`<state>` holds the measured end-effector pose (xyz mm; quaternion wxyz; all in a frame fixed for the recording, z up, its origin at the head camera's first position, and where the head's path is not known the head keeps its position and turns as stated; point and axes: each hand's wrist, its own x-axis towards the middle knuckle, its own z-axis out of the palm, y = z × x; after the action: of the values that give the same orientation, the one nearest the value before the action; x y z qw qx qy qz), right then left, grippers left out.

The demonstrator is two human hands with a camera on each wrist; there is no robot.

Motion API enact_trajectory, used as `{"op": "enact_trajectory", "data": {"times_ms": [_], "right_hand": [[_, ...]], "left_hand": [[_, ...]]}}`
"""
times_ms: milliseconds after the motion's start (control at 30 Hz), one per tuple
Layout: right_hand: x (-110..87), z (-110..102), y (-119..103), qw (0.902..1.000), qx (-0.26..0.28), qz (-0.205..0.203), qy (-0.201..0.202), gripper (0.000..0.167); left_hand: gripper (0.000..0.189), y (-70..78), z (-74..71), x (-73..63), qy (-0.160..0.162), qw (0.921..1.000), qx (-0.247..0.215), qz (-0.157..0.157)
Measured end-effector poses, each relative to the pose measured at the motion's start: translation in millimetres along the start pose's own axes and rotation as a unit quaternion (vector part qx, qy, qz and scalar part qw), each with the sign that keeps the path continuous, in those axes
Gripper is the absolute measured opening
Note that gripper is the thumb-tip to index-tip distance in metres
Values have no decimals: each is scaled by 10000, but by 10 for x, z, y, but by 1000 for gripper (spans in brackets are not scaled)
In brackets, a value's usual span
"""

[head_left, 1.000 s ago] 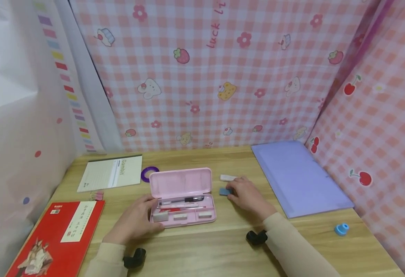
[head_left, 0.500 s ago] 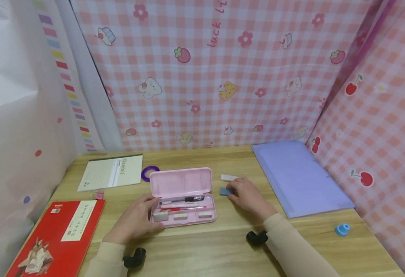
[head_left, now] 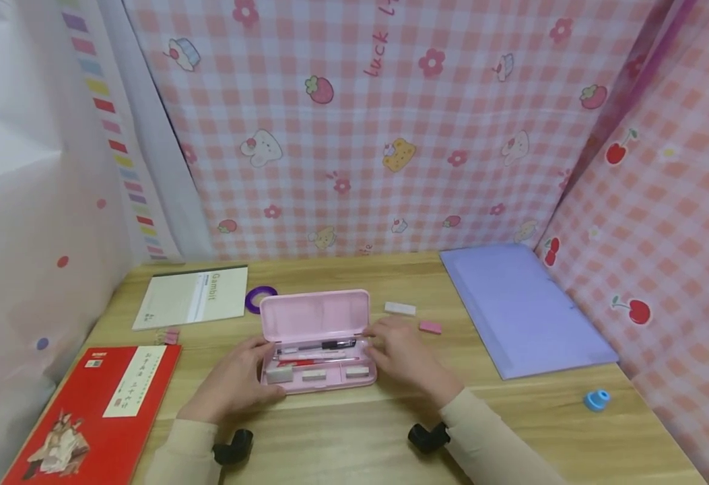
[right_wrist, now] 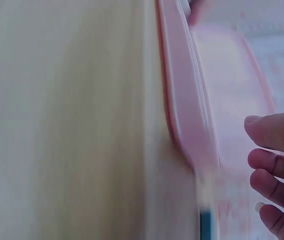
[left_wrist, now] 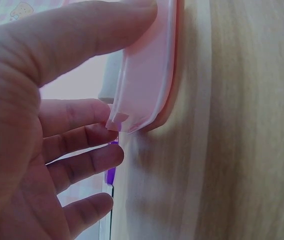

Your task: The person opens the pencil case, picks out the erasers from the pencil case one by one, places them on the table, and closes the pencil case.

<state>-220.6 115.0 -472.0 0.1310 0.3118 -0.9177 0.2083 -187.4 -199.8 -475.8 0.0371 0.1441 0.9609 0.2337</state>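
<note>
An opened pink pencil case (head_left: 314,318) stands on the table, lid up at the back. Inside lie a black-capped pen (head_left: 336,344), other pens and several pale erasers (head_left: 314,375). My left hand (head_left: 233,377) holds the case's left end, its thumb along the front wall and a forefinger at the end. My right hand (head_left: 405,353) is at the case's right end, fingers loosely bent and thumb apart, with nothing seen between them. A blue piece (right_wrist: 205,225) shows beyond the case in the right wrist view; the head view hides it.
A white eraser (head_left: 399,308) and a pink eraser (head_left: 430,327) lie right of the case. Around them are a purple folder (head_left: 524,310), blue cone-shaped piece (head_left: 597,400), purple tape roll (head_left: 260,299), notebook (head_left: 193,296), pink binder clip (head_left: 171,335) and red book (head_left: 99,411).
My right hand has left the blue eraser's side and moved left to the pencil case's right end. The pink eraser has come into sight. My left hand stays on the case.
</note>
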Motion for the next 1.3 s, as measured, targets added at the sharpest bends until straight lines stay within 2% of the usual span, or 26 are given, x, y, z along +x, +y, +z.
{"op": "enact_trajectory", "data": {"times_ms": [267,433,733,1067,1300], "right_hand": [[263,302,-650,9967,-27,-655,-472,21],[417,472,-872,9938,-180,-870,-672,21],[509,605,-1011,9874,-470,-1247,-857,27],[541,670,-1026,9882,-321,-1127,-988,28],[546,689,-1041,9892,-262,-1209,-782,24]], "left_hand": [[88,-21,8,8,70,9999,34,153],[86,-28,3,8,123,9997,38,223],[87,-31,-7,9,199,9993,101,301],[84,-38,-1,18,263,9988,95,390],[84,-41,4,21,290,9987,78,405]]}}
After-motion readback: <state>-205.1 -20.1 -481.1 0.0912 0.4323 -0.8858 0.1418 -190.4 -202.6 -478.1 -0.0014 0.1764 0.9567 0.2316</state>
